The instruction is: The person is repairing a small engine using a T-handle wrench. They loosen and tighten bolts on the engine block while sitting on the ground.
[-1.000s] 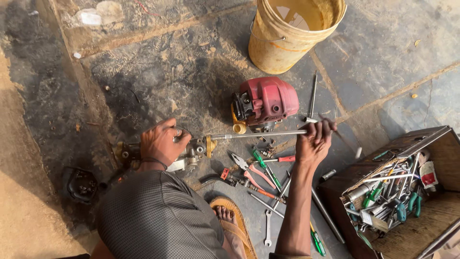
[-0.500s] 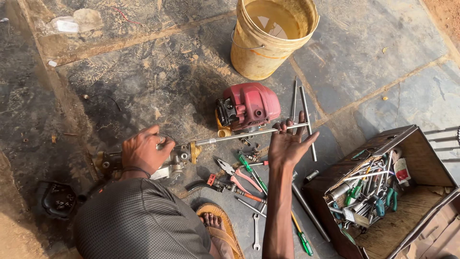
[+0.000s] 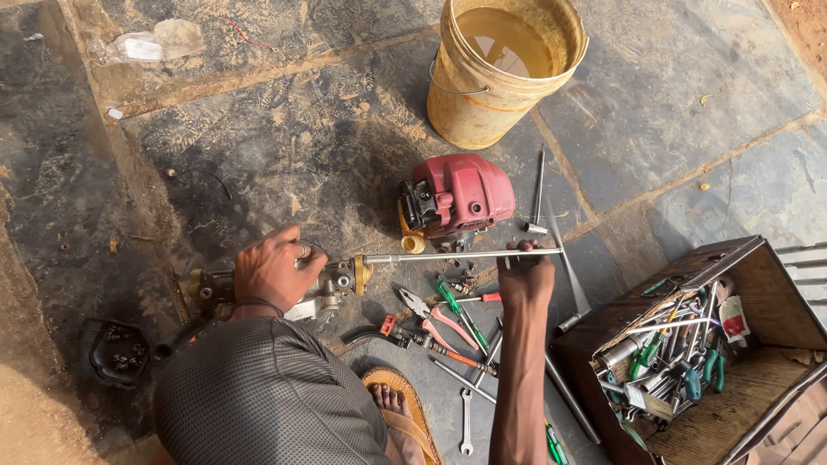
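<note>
Left hand (image 3: 274, 271) clamped on carburettor-like engine part (image 3: 332, 280), right hand (image 3: 527, 277) gripping long metal rod (image 3: 461, 256); red engine (image 3: 457, 198) lying apart, reassembly unfinished.

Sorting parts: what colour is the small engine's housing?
Red, clearest in the head view: red plastic engine housing on the stone floor.

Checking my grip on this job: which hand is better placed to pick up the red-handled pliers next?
Probably the right hand: it grips the long metal T-bar directly above the red-handled pliers. The left hand is clamped on the grey metal engine part, farther away.
</note>
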